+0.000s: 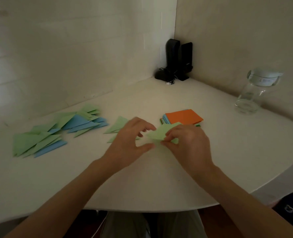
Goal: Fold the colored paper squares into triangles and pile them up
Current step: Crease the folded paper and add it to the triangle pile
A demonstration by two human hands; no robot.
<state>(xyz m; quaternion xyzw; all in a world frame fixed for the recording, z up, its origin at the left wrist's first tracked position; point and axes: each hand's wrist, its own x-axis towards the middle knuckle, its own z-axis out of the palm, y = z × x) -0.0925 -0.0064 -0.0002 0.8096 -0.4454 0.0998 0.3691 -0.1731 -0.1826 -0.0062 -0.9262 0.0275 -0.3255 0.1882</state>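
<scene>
Currently both hands work one green sheet (161, 133) just above the table (159, 177), between the stack (183, 116) of unfolded squares and the pile (56, 131) of finished triangles: right hand (187, 143) pinches its near edge, left hand (133, 136) has thumb and curled fingers at its left corner, though whether they actually clamp it is unclear. Risk: the sheet is held in the air and bowed, so corners may misalign before creasing, giving a skewed triangle. Secondary risk: the pile is loose and fanned out, so a careless drop could scatter it further.
</scene>
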